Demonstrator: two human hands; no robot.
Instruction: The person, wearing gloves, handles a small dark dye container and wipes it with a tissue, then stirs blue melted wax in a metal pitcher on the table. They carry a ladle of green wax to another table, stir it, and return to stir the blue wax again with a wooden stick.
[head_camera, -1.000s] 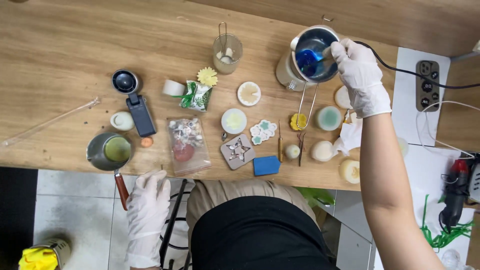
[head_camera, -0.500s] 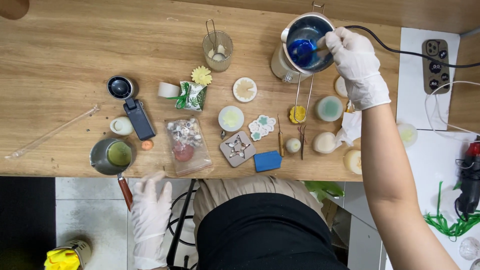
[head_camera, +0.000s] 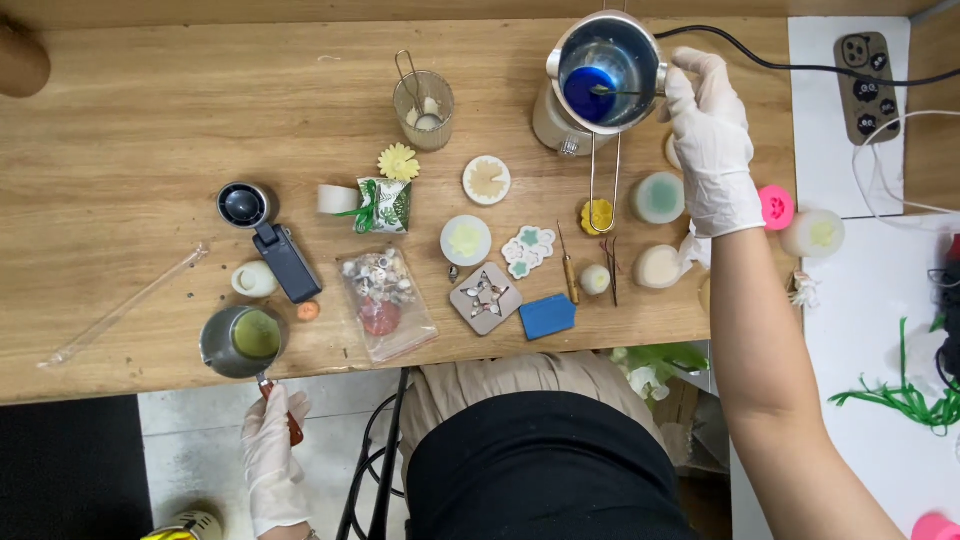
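Comparing with a moment ago, the left hand (head_camera: 272, 455) is now found closed on the red handle of the small metal pitcher (head_camera: 238, 343) of green wax at the table's near edge, where before it hung free below. Two vessels are thus held at once. The right hand (head_camera: 712, 140), gloved, is stretched far forward, fingers pinched on a thin stirrer dipped in the blue wax (head_camera: 590, 92) of the steel melting pot (head_camera: 605, 72), as earlier.
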